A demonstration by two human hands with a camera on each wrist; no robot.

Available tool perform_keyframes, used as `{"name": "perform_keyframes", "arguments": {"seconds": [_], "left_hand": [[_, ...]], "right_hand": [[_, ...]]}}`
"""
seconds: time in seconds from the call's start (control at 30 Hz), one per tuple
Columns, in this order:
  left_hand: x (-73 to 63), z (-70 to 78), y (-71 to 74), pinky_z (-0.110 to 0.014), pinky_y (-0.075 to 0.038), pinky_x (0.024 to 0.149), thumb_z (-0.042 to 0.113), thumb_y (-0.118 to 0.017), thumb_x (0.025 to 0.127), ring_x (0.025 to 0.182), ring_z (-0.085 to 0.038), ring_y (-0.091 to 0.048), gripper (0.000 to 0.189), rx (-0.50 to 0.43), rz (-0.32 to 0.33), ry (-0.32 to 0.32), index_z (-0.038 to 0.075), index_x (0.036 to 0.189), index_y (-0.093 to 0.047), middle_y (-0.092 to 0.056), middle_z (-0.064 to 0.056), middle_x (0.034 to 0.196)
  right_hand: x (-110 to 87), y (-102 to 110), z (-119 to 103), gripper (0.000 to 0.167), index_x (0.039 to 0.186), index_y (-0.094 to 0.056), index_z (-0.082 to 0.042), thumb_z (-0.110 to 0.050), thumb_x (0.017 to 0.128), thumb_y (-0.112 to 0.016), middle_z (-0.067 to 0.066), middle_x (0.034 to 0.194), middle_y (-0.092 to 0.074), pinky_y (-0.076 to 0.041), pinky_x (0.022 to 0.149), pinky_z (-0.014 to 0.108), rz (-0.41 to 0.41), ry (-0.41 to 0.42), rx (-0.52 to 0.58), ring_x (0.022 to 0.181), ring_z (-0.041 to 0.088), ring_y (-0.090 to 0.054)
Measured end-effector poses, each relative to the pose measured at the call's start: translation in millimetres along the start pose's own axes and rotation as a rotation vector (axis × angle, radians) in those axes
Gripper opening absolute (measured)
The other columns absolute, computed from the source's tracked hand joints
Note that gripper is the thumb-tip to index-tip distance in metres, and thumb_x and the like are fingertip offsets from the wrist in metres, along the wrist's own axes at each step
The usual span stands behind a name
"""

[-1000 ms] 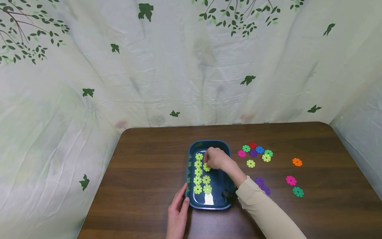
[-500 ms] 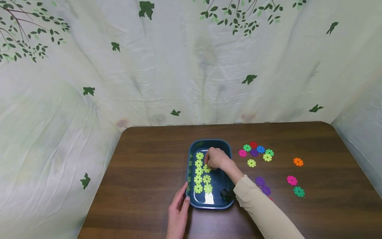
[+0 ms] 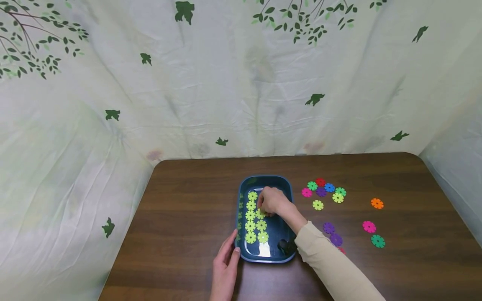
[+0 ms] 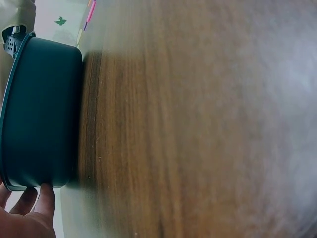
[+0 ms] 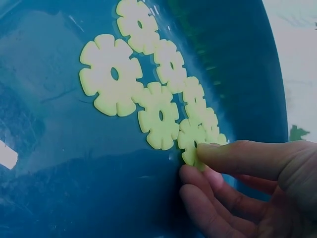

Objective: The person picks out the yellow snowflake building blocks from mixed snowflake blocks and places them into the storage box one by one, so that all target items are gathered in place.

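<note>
A dark blue tray [image 3: 276, 251] stands on the table, with several yellow-green interlocking discs [image 3: 250, 226] lying flat in two columns inside it. My right hand [image 3: 274, 200] reaches into the tray. In the right wrist view its thumb and fingers pinch a yellow-green disc [image 5: 190, 136] at the end of the shorter column, touching the disc below it. My left hand [image 3: 225, 267] rests against the tray's near left side with fairly straight fingers [image 4: 46, 201] on the outer wall. Part of the pinched disc is hidden by my thumb.
Loose discs in mixed colours lie right of the tray, including a blue one [image 3: 329, 187], an orange one [image 3: 377, 203] and a purple one [image 3: 336, 239]. My right sleeve [image 3: 331, 261] crosses the table and partly covers a red disc [image 3: 342, 250]. A printed curtain [image 3: 226, 83] hangs behind the table.
The pinched disc has shifted slightly toward the disc below it in the shorter column. My left hand stays at the tray's side. The whole view has moved a little.
</note>
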State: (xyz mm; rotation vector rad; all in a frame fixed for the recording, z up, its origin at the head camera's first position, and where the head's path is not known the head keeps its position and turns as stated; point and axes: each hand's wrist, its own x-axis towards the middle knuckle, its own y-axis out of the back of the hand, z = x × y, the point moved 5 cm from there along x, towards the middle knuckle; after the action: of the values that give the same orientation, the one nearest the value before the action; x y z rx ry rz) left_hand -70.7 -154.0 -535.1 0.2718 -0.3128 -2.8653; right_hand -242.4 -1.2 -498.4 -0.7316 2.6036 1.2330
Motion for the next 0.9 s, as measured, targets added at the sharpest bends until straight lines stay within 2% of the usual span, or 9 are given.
{"name": "perform_keyframes", "arguments": {"seconds": [0.3,0.6,0.9], "left_hand": [[-0.7,-0.1,-0.7,-0.041,-0.032,0.112,0.003,-0.055,0.097,0.136,-0.021,-0.042,0.046,-0.019,-0.006,-0.005,0.024,0.138,-0.058,-0.052,0.001,0.143],[-1.5,2.0,-0.1,-0.041,-0.031,0.113,0.005,-0.055,0.098,0.136,-0.021,-0.041,0.044,-0.052,-0.016,-0.049,0.022,0.139,-0.057,-0.051,-0.002,0.144],[2.2,-1.1,-1.1,-0.048,-0.031,0.113,0.005,-0.055,0.098,0.137,-0.024,-0.041,0.045,-0.013,-0.005,0.028,0.025,0.138,-0.058,-0.051,-0.001,0.144]], "right_hand": [[-1.0,-0.9,-0.8,0.011,0.078,-0.072,-0.007,0.004,0.081,-0.073,0.004,0.070,-0.062,-0.052,0.049,0.026,0.024,0.035,-0.016,0.057,0.020,-0.062],[0.3,0.4,0.5,0.009,0.083,-0.072,-0.007,0.002,0.082,-0.073,0.005,0.073,-0.061,-0.053,0.051,0.027,-0.010,0.013,0.001,0.058,0.020,-0.062],[-2.8,9.8,-4.7,0.012,0.090,-0.072,-0.006,0.001,0.080,-0.074,0.004,0.077,-0.062,-0.051,0.052,0.027,-0.022,0.025,0.027,0.062,0.022,-0.063]]}}
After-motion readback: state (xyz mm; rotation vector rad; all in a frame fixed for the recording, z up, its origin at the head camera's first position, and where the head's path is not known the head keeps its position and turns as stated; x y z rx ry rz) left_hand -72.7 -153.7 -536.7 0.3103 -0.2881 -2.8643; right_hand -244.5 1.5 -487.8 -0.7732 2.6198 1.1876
